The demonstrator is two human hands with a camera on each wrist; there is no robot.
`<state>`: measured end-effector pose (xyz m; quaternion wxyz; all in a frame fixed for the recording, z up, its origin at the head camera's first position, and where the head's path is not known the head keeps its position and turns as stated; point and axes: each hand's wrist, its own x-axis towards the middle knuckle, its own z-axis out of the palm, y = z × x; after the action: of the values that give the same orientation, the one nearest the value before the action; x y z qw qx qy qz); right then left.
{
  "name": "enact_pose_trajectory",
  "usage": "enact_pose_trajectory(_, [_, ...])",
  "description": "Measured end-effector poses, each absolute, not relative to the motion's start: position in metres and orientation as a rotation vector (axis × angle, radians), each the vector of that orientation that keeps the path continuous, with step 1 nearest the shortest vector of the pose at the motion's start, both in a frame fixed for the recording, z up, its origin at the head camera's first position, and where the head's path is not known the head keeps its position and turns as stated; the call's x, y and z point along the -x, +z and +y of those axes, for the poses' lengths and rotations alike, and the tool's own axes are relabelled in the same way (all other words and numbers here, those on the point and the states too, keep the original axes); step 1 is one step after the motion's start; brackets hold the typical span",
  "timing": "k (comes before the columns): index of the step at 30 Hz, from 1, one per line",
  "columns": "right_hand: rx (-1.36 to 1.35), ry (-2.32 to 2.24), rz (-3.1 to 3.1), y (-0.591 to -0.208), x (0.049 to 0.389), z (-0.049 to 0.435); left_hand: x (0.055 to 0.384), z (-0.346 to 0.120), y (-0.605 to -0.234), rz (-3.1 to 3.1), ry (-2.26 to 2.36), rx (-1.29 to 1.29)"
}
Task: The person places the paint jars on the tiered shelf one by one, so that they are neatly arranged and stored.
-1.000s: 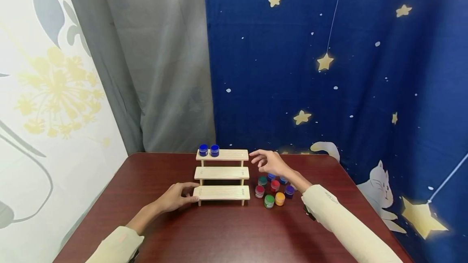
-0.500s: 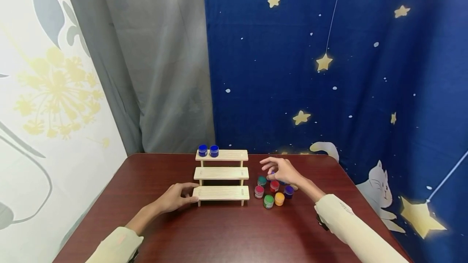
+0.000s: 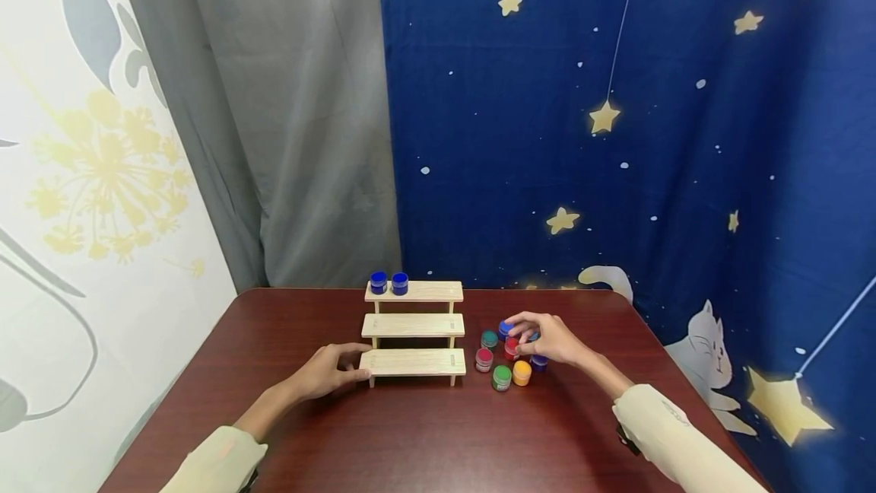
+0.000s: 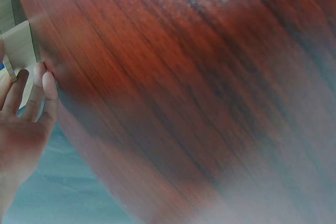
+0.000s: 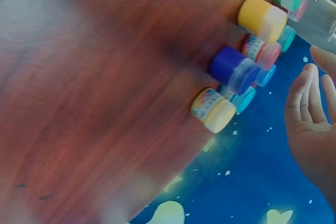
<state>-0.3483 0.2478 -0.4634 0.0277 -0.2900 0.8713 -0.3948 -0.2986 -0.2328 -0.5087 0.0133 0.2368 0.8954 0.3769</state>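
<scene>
A three-tier wooden display stand (image 3: pixel 414 361) stands mid-table. My left hand (image 3: pixel 328 371) holds the left end of its lowest board, thumb in front; in the left wrist view its fingertips meet the wood. Two dark blue paint jars (image 3: pixel 400 284) sit at the left of the top tier. My right hand (image 3: pixel 553 339) hovers over the cluster of paint jars right of the stand, fingers loosely bent, with nothing visible in its grasp. Around it are a red jar (image 3: pixel 511 349), a blue jar (image 3: pixel 505 330) and a purple jar (image 3: pixel 539 363), partly covered by the hand.
Nearer the front are a green jar (image 3: pixel 502 379) and an orange jar (image 3: pixel 522 373); a crimson jar (image 3: pixel 484 360) and a teal jar (image 3: pixel 489 339) flank the stand. A pale yellow jar (image 5: pixel 214 110) shows in the right wrist view. Curtains (image 3: pixel 479 135) hang behind the table (image 3: pixel 411 440).
My right hand has moved from beside the stand's top tier, rightward and down, to above the jar cluster. My left hand stays at the lowest board.
</scene>
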Motion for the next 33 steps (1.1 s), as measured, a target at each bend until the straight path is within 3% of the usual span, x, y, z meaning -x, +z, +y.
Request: enact_pose_trajectory(33, [0.958, -1.253, 2.565, -0.501, 0.318, 0.279, 0.297, -0.233, -0.51, 2.787, 1.174, -0.75])
